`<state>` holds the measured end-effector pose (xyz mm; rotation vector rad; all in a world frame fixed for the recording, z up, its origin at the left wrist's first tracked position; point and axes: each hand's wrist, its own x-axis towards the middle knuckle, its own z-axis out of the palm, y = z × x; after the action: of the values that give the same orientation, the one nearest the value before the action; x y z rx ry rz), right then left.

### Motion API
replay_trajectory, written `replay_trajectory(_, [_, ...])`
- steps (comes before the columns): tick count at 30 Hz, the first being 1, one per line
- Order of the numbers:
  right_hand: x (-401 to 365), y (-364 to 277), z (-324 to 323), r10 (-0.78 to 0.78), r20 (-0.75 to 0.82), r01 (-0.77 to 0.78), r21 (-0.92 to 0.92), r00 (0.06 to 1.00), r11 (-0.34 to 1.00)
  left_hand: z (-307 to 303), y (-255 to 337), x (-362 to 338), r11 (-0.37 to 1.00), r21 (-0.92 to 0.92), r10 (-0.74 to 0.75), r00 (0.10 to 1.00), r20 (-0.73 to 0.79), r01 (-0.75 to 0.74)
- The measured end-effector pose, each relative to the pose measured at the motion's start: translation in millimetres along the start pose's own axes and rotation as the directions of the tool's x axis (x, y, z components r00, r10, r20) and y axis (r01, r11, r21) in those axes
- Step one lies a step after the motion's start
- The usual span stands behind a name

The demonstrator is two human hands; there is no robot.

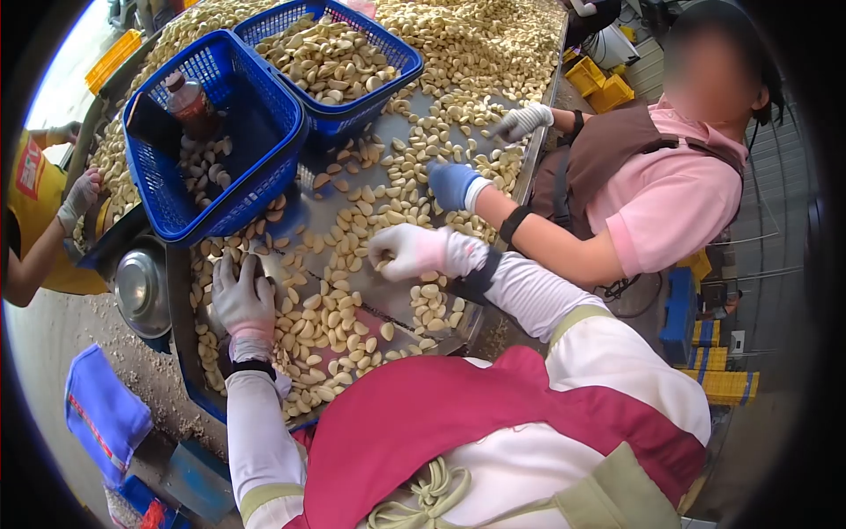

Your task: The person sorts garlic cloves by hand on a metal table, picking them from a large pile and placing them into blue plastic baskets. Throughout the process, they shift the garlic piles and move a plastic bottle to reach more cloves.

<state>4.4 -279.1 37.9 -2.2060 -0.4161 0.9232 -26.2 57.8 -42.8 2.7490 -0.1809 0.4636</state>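
Pale peeled garlic cloves [344, 331] lie scattered over the metal sorting table [308, 286] in front of me. My left hand [244, 301], in a white glove, rests at the left edge among the cloves, its fingers stretched out and apart. My right hand [410, 252], also gloved, is over the middle of the table with thumb and fingers curled together around a garlic clove [384, 257], partly hidden by the glove. A small group of cloves lies below that hand, near the table's front right edge.
Two blue baskets stand ahead: the nearer basket [295, 145] holds a bottle [189, 106] and some cloves, the farther basket [414, 66] many cloves. A co-worker's gloved hands [454, 185] are close on the right. Another person [53, 212] works at the left. A metal lidded pot [141, 294] sits left.
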Motion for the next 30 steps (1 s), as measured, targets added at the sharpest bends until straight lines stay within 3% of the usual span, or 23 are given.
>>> replay_trajectory(2, [-13.0,9.9,-13.0,0.108,0.139,-0.139,0.236,0.984,0.962,-0.1,0.0,-0.5,1.000,0.003,-0.001,1.000,0.008,0.001])
replay_trajectory(4, [-24.9,10.6,-10.5,-0.018,0.218,0.005,0.057,0.976,0.998,0.7,-0.7,-1.5,1.000,0.000,-0.002,1.000,0.023,0.002])
replay_trajectory(5, [-38.4,-6.0,-11.6,0.133,0.317,-0.144,0.010,0.939,0.990,1.9,-0.8,-1.1,1.000,0.012,-0.008,1.000,0.023,0.007])
replay_trajectory(6, [-44.2,-1.6,-7.1,0.181,0.363,-0.142,-0.132,0.914,0.981,2.7,-1.4,-1.2,1.000,0.027,-0.012,1.000,0.025,0.011])
replay_trajectory(8, [-45.0,-19.0,-1.8,0.519,0.364,-0.167,-0.673,0.773,0.721,3.2,-1.8,-2.0,1.000,0.021,-0.012,0.999,0.030,0.012])
replay_trajectory(9, [-46.9,-15.3,0.3,0.522,0.364,-0.171,-0.671,0.771,0.721,2.8,-1.3,-2.0,0.999,0.029,-0.014,0.999,0.030,0.013])
replay_trajectory(12, [-46.0,10.7,10.9,0.366,0.256,-0.296,-0.276,0.894,0.915,5.5,-1.9,-3.0,0.999,0.031,-0.012,1.000,0.027,0.011])
replay_trajectory(14, [-40.8,14.2,12.7,0.281,0.141,-0.287,0.024,0.949,0.958,1.6,-1.0,-1.3,0.999,0.031,-0.019,1.000,0.025,0.018])
replay_trajectory(16, [-32.4,21.3,-2.7,0.209,0.070,-0.200,-0.113,0.976,0.973,-3.5,3.0,0.2,0.999,0.011,-0.040,0.997,0.070,0.040])
replay_trajectory(18, [-34.0,24.7,-6.5,0.266,0.190,-0.188,-0.351,0.945,0.917,-0.5,1.2,-0.5,0.999,0.013,-0.031,0.998,0.054,0.030])
replay_trajectory(19, [-32.8,22.9,-5.4,0.266,0.185,-0.190,-0.350,0.946,0.917,0.9,0.8,-1.1,0.999,0.011,-0.033,0.999,0.040,0.033])
replay_trajectory(21, [-29.4,19.6,1.0,0.477,0.291,-0.157,-0.698,0.829,0.699,3.7,-2.5,-1.4,1.000,0.014,-0.026,0.999,0.032,0.026])
replay_trajectory(22, [-30.5,14.7,2.3,0.481,0.290,-0.158,-0.702,0.827,0.695,4.1,-1.3,-1.1,1.000,0.018,-0.022,0.999,0.028,0.021])
replay_trajectory(24, [-33.5,5.7,7.3,0.651,0.232,-0.200,-0.832,0.723,0.518,3.4,0.3,-1.6,1.000,0.014,-0.025,0.999,0.029,0.024])
replay_trajectory(25, [-31.2,7.9,12.8,0.684,0.217,-0.228,-0.837,0.696,0.497,1.8,0.4,-1.8,1.000,0.017,-0.021,0.999,0.033,0.021])
replay_trajectory(30, [-27.6,7.7,26.7,0.611,0.263,-0.121,-0.849,0.746,0.514,4.2,-1.2,-1.6,1.000,0.015,-0.018,1.000,0.024,0.017])
